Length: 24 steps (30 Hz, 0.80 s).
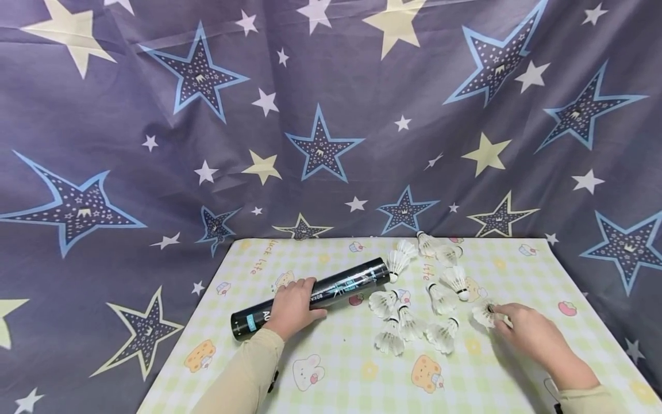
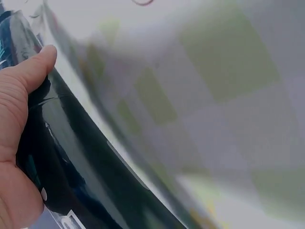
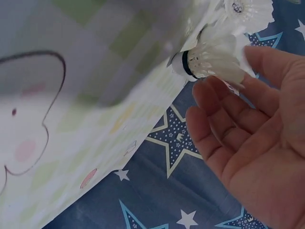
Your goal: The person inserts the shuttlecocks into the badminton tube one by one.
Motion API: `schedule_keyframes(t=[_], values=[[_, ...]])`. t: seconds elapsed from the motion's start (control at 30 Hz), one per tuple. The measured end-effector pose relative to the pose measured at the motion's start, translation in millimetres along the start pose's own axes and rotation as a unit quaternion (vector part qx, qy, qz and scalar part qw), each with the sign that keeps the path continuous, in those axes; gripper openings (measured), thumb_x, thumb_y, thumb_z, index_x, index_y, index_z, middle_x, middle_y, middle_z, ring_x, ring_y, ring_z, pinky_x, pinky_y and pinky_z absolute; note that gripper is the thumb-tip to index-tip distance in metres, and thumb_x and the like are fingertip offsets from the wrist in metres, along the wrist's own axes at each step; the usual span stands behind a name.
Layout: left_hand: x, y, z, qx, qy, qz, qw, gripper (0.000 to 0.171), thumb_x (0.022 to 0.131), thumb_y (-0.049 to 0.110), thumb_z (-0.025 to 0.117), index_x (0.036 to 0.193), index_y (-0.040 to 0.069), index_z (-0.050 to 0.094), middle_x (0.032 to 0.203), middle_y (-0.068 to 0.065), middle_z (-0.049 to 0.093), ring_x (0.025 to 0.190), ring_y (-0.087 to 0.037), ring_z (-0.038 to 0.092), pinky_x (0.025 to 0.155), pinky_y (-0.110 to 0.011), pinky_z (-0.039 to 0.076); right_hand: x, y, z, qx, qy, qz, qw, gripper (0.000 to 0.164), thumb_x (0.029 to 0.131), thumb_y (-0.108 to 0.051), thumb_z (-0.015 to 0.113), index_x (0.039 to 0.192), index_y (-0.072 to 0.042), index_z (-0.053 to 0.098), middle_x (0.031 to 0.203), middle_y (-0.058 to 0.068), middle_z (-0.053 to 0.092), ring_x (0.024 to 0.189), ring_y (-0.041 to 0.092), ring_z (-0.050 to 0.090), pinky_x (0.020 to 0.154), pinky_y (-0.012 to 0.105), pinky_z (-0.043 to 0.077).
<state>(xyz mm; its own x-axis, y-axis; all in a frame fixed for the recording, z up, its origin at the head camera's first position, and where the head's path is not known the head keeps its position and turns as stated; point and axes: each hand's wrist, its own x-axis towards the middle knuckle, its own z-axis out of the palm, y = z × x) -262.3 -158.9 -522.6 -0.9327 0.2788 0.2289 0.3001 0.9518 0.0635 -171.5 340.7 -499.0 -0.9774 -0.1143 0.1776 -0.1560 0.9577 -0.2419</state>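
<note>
Head view shows a black tube (image 1: pixel 349 286) lying aslant on a checked tablecloth (image 1: pixel 357 382), its ends pointing to eight and two o'clock. The left hand (image 1: pixel 295 307) grips it near the middle, fingers over the top, the thumb along its side in the left wrist view. White shuttlecocks (image 1: pixel 410 324) lie scattered towards three o'clock of that hand, some loosely grouped, one just beside the tube's two o'clock end. At the scatter's three o'clock edge, the right hand (image 1: pixel 532 333) reaches in from five o'clock, loosely curved fingers and thumb about a single shuttlecock (image 1: pixel 482 315); whether they pinch it or merely touch it, I cannot tell. Beyond the table, towards twelve o'clock, hangs a dark purple-blue curtain (image 1: pixel 336 75) printed with stars
</note>
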Motion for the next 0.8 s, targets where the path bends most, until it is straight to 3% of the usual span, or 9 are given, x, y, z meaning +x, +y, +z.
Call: schedule_keyframes(t=[0.13,0.27,0.5,0.7,0.8], values=[[-11.1,-8.2,-14.7,-0.019,0.009,-0.008,0.9997,0.087,0.071,0.063,0.078,0.139,0.015,0.052,0.127,-0.008,0.066,0.116,-0.03,0.062,0.1,-0.054,0.046,1,5,-2,-0.005,0.013,-0.01,1.0,0.04,0.077,-0.004,0.07,0.117,-0.002,0.07,0.117,0.025,0.068,0.101,0.048,0.065,0.073,0.059,0.052],[-20.4,-12.2,-28.3,-0.032,0.016,-0.014,0.9993,0.086,0.072,0.062,0.079,0.14,0.018,0.05,0.129,-0.006,0.065,0.119,-0.028,0.061,0.101,-0.052,0.045,1,9,-3,-0.005,0.028,-0.009,1.0,0.041,0.074,0.003,0.068,0.115,-0.002,0.07,0.116,0.025,0.068,0.099,0.048,0.065,0.067,0.056,0.053],[-36.0,-13.9,-44.1,-0.03,0.018,-0.008,0.9994,0.084,0.07,0.056,0.083,0.139,0.019,0.052,0.131,-0.005,0.064,0.113,-0.028,0.062,0.098,-0.05,0.045,5,11,-4,-0.001,0.094,-0.017,0.995,0.022,0.08,-0.011,0.076,0.101,-0.007,0.076,0.099,0.019,0.074,0.084,0.041,0.07,0.064,0.053,0.053],[-43.9,-9.6,-44.7,-0.042,0.024,-0.029,0.9984,0.084,0.067,0.051,0.087,0.138,0.021,0.053,0.131,-0.003,0.064,0.115,-0.027,0.061,0.097,-0.049,0.043,14,9,-11,0.045,0.137,0.059,0.988,0.02,0.088,-0.026,0.073,0.103,-0.014,0.077,0.103,0.02,0.074,0.091,0.053,0.066,0.058,0.063,0.042],[-45.5,-4.3,-43.2,-0.056,0.029,-0.029,0.9976,0.084,0.068,0.049,0.087,0.138,0.021,0.052,0.133,-0.003,0.063,0.117,-0.028,0.06,0.098,-0.05,0.041,18,5,-14,0.091,0.17,0.091,0.977,0.023,0.089,-0.032,0.072,0.102,-0.014,0.078,0.099,0.017,0.075,0.091,0.047,0.069,0.066,0.065,0.04]])
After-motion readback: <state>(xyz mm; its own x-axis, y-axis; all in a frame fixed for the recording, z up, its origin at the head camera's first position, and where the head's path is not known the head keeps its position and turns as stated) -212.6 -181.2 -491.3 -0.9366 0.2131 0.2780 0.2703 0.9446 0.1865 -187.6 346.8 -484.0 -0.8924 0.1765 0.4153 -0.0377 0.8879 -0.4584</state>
